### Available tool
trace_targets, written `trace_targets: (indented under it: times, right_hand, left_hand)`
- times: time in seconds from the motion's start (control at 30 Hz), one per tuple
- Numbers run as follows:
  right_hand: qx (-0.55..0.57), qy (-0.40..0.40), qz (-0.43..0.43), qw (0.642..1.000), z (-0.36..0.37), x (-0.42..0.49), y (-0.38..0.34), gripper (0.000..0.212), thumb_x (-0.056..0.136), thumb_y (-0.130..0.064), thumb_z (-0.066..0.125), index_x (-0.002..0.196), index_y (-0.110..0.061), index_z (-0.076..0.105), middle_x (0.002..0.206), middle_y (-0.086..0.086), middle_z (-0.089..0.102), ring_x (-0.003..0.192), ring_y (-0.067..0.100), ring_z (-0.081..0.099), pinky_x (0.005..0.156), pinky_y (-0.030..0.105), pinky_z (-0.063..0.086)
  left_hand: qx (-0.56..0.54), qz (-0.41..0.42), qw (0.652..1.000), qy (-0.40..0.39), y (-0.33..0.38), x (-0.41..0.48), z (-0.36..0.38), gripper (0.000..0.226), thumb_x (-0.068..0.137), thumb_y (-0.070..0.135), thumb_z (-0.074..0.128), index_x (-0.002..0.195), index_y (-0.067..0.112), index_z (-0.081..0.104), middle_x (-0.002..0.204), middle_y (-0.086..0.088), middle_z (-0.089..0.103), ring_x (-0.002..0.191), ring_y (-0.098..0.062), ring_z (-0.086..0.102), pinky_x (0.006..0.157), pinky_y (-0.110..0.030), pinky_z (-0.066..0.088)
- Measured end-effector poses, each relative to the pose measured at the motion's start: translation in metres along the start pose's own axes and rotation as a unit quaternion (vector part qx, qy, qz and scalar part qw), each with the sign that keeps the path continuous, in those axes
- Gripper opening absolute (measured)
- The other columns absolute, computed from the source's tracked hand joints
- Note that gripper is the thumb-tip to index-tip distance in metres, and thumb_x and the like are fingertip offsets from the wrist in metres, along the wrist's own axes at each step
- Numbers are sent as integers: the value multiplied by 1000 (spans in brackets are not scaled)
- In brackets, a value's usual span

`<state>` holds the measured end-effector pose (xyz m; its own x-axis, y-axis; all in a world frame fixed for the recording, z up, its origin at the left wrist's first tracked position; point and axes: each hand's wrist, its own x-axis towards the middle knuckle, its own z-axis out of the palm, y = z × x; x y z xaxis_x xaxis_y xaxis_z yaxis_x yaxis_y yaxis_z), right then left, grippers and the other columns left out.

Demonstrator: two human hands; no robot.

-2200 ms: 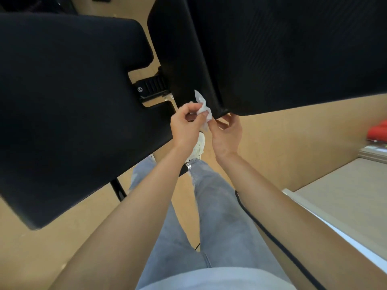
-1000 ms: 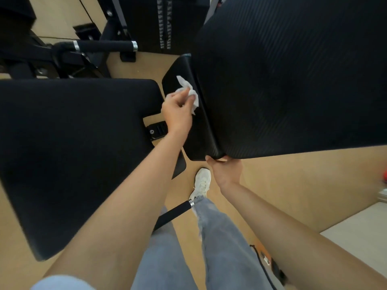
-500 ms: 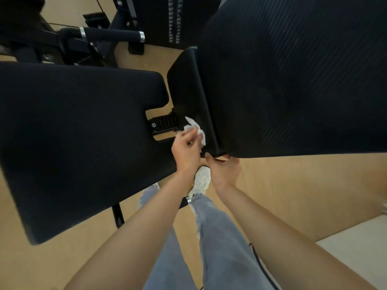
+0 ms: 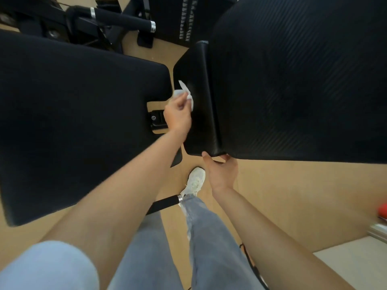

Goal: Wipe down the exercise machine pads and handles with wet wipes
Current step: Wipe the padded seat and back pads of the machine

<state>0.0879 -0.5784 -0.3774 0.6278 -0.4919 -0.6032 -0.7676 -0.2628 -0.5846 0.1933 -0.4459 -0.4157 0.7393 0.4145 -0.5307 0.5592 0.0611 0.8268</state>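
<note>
A crumpled white wet wipe (image 4: 185, 92) is pinched in the clenched grip of the left hand (image 4: 178, 116) and pressed against the smooth black side face (image 4: 199, 114) of the ribbed black upholstered pad (image 4: 293, 80) on the right. The wipe lies on the far half of that face, with a loose corner standing up beyond the fingers. The near corner of the same pad is held from below by the right hand (image 4: 222, 174): the thumb is laid on the corner and the fingers are hooked under the edge, so this grip is judged closed on the pad as a brace. To the left a flat black cushioned pad (image 4: 73, 122) is seen, with a black metal adjuster bracket (image 4: 156, 120) in the gap between the two pads.

The step in hand is judged to be the wiping of the side face. Several faults can be foreseen. Only a small bunched area of wipe is presented, so strips of the face could be missed. The wipe could be snagged on the bracket, which sits just beside the wrist, or pulled out of the pinch by drag on the vinyl. Should the bracing grip be loosened, the pad might be pushed away under the stroke. The black foam handle with a chrome collar (image 4: 123, 19) at the far side and the shorter one (image 4: 165, 203) nearby could be overlooked.
</note>
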Motion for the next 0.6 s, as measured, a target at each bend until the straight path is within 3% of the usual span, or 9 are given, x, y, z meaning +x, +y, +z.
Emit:
trace_targets:
  times: [0.27,0.4,0.47,0.53,0.6]
  right_hand:
    - [-33,-14,-18,999,-6,10,6,42,72,-38,90,104,-20,69,98,-11,71,95,5,66,86,24,53]
    - [-28,-7,-14,999,-5,9,6,43,71,-39,89,104,-19,69,100,-9,72,95,5,66,83,21,51]
    - [-22,-3,-9,1000,-4,7,6,46,71,-40,89,106,-18,69,102,-8,72,97,6,67,83,20,51]
    - [-17,2,-5,1000,-3,5,7,46,71,-40,89,107,-19,68,103,-8,71,98,6,67,85,23,54]
    - [-17,5,-12,1000,-2,5,8,44,71,-40,89,105,-22,68,101,-9,72,97,6,67,89,29,56]
  left_hand:
    - [26,-6,998,-58,12,86,-9,41,106,17,51,147,24,54,148,0,55,136,-14,51,114,-30,41]
    - [33,-40,994,-91,-24,61,-15,29,105,16,51,129,23,65,137,-4,60,128,-20,58,113,-46,47]
    - [24,-64,994,-91,-44,31,-18,32,106,16,50,134,24,62,141,3,56,131,-17,55,114,-42,44]
    - [26,-91,992,-79,-59,2,-19,41,107,15,51,148,16,52,150,-2,53,138,-19,50,115,-33,40]
    - [28,-110,991,-67,-71,-20,-18,43,106,14,53,149,12,51,147,-6,56,136,-20,53,108,-24,42]
